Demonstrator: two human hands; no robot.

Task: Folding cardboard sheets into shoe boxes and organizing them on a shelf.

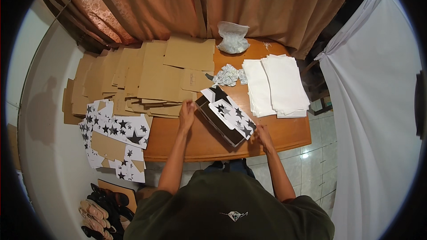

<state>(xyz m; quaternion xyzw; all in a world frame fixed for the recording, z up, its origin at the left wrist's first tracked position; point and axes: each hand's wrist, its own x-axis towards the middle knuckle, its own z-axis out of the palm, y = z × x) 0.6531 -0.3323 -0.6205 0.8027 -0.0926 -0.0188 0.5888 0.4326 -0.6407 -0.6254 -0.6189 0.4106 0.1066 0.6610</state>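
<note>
Clock positions were read from the box at centre. Item, at 8 o'clock: a cluster of shoes [95,213], black and beige, low beside the pale wall [49,102]. Item, just under 9: star-printed cardboard pieces [133,126], white with black stars, overlapping loosely, some brown sides showing. Item, towards 10: flat brown cardboard [153,75], in overlapping stacks across the left part of the wooden table [167,144]. Item, at 9: the left hand [187,110], fingers curled narrow at the box's left end; whether they gripped it could not be told. Item, centre: one box [227,114], near the table's front edge, lying aslant from 10 to 4, its upper panel white with black stars, its near side dark. Item, at 12: a heap of small whitish packets [227,75]; beyond it, a clear plastic bag [233,40] with pale contents, before brown curtains [249,4]. Item, at 4: the right hand [265,138], by the box's right end, fingers bent and partly hidden, their hold not determinable. Item, at 2: white sheets [287,82], in two overlapping stacks. Item, at 3, farthest right: a white cloth [373,106], hanging knotted.
</note>
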